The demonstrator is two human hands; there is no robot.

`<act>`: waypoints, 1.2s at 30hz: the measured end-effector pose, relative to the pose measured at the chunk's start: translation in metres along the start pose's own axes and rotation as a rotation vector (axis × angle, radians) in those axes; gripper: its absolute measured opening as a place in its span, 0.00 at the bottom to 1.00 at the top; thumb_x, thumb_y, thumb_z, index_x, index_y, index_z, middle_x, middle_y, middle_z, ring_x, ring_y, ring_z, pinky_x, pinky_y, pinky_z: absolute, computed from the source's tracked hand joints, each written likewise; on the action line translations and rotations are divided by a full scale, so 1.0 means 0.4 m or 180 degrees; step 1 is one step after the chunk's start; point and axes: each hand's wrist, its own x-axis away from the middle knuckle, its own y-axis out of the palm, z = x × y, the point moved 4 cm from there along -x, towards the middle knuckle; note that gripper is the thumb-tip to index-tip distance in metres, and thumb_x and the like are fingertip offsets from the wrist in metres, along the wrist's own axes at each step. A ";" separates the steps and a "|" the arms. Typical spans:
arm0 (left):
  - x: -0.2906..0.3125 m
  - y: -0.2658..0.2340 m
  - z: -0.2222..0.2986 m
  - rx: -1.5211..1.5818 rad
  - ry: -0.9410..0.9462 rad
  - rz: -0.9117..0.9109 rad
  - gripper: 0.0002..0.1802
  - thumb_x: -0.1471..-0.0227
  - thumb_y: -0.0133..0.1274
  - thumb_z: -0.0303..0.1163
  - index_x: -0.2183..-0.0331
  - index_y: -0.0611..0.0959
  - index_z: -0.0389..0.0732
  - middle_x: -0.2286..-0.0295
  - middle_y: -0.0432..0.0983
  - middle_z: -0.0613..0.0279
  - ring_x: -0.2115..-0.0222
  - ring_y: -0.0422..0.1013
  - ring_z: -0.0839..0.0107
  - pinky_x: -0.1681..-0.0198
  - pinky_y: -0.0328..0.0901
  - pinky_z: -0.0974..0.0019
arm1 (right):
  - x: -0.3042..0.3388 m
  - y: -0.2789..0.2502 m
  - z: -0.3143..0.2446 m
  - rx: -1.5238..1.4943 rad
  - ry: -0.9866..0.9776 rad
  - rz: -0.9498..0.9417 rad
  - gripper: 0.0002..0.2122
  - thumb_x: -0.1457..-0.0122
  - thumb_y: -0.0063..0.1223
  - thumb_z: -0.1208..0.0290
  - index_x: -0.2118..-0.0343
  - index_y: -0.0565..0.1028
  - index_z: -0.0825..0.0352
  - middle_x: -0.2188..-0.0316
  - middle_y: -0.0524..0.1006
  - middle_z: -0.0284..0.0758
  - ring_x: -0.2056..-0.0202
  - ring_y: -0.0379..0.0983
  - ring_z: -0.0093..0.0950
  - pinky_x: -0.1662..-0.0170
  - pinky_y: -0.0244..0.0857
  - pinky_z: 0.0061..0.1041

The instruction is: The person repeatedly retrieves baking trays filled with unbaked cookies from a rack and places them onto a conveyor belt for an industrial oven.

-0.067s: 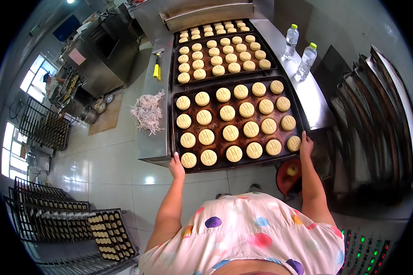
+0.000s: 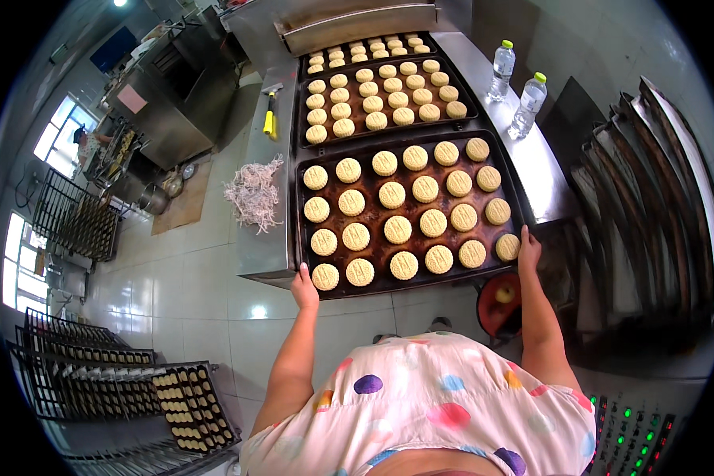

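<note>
A dark baking tray carrying rows of round, pale, stamped mooncakes lies level in front of me, its near edge jutting past the metal conveyor. My left hand grips its near left corner. At the near right corner my right hand is closed on the rim. Thumbs show on top; the other fingers are mostly hidden beneath. Beyond it, a second tray of the same cakes follows, then a third tray at a steel oven opening.
Left of the tray lie a shredded pale clump and a yellow-handled scraper. Two water bottles stand on the right ledge. Dark trays stack at right; a rack with cakes is lower left. A red bucket sits below the tray.
</note>
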 end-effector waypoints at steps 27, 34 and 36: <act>0.010 -0.002 0.026 0.0128 0.0194 0.0090 0.31 0.46 0.40 0.50 0.73 0.77 0.27 0.79 0.73 0.42 0.79 0.65 0.53 0.70 0.60 0.56 | 0.010 -0.006 -0.008 0.0055 0.0150 0.0073 0.26 0.48 0.48 0.49 0.69 0.75 0.75 0.75 0.76 0.45 0.70 0.74 0.32 0.64 0.63 0.28; 0.002 0.006 0.004 0.0179 0.0032 0.0076 0.31 0.46 0.40 0.51 0.71 0.77 0.27 0.76 0.74 0.44 0.76 0.68 0.55 0.68 0.61 0.58 | 0.010 0.002 -0.003 -0.0116 0.0193 0.0094 0.25 0.48 0.50 0.50 0.71 0.75 0.76 0.78 0.76 0.43 0.74 0.71 0.27 0.66 0.63 0.26; 0.004 0.008 0.021 0.0150 0.0034 0.0050 0.31 0.46 0.40 0.51 0.70 0.77 0.27 0.76 0.74 0.43 0.75 0.69 0.54 0.68 0.61 0.58 | 0.004 -0.001 0.005 -0.0168 0.0225 0.0108 0.25 0.48 0.50 0.50 0.71 0.75 0.76 0.79 0.76 0.42 0.75 0.70 0.26 0.66 0.63 0.25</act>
